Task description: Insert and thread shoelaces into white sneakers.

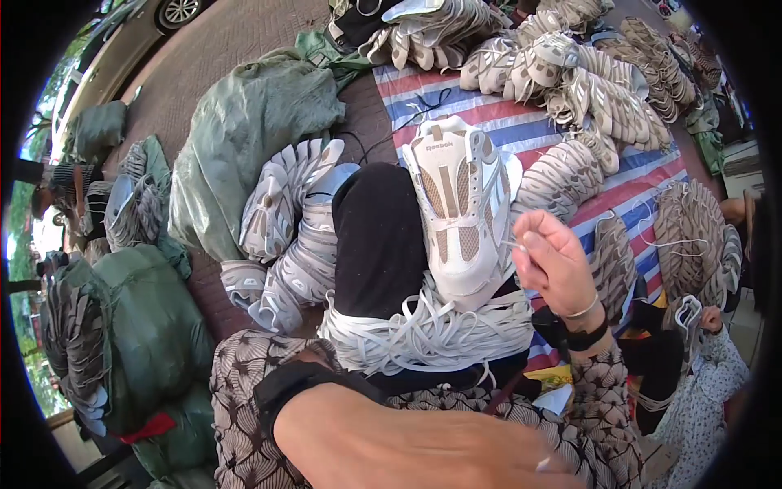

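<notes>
A white-and-beige sneaker upper [452, 204] lies toe toward me over my knees. White shoelaces [423, 338] are heaped in a thick bundle across my lap, just below its toe. To the right of the upper, my right hand [554, 259] is closed in a pinch. A thin pale lace end shows at its fingertips, beside the upper's edge. My left hand [456, 444] crosses low in front of my lap, close to the view, pointing right. It is smeared by motion, and its fingers run off the lower edge.
Stacked sneaker uppers [297, 244] lie to the left beside a green sack [252, 122]. More piled uppers [603, 98] cover a striped tarp [497, 106] at far right. Another person's hand [711, 319] is at right. A car [122, 49] stands far left.
</notes>
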### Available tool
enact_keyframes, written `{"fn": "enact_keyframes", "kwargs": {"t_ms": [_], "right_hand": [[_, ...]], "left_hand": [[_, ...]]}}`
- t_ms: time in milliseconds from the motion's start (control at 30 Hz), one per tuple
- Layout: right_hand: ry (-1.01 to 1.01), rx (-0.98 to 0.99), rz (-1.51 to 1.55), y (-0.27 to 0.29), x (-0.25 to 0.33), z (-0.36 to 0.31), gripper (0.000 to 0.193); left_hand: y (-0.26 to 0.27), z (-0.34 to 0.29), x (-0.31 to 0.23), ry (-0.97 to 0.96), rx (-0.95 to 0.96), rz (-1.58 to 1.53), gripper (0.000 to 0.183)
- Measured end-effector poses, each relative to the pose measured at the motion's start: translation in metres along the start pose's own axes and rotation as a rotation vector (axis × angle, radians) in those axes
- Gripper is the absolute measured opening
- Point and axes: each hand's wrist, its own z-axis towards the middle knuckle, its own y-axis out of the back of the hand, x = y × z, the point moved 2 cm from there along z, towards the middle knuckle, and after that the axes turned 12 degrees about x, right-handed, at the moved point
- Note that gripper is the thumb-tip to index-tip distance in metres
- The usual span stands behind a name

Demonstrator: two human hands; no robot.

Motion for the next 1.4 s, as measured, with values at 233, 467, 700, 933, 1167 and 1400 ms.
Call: {"fn": "enact_keyframes", "kwargs": {"t_ms": [233, 467, 700, 933, 1167, 1400], "right_hand": [[0.151, -0.263, 0.01, 0.013, -0.013, 0.005, 0.014], [0.125, -0.129, -0.491, 0.007, -0.008, 0.038, 0.01], [0.023, 0.087, -0.527, -0.029, 0.003, 0.057, 0.013], [-0.168, 0.034, -0.538, -0.014, -0.003, 0.038, 0.006], [0.282, -0.13, -1.245, -0.015, 0.006, 0.051, 0.008], [0.409, -0.21, -1.368, -0.007, 0.0, 0.057, 0.008]], "left_hand": [[0.13, -0.106, -0.027, 0.56, -0.606, 1.661, 0.018], [0.093, -0.164, 0.037, 0.88, -0.461, 0.9, 0.023], [0.044, -0.102, 0.095, 0.615, -0.148, 0.733, 0.015], [0.025, -0.105, 0.114, 0.596, -0.123, 0.628, 0.01], [0.046, -0.115, 0.121, 0.735, -0.053, 0.892, 0.023], [0.036, -0.104, 0.146, 0.816, 0.049, 0.821, 0.03]]}}
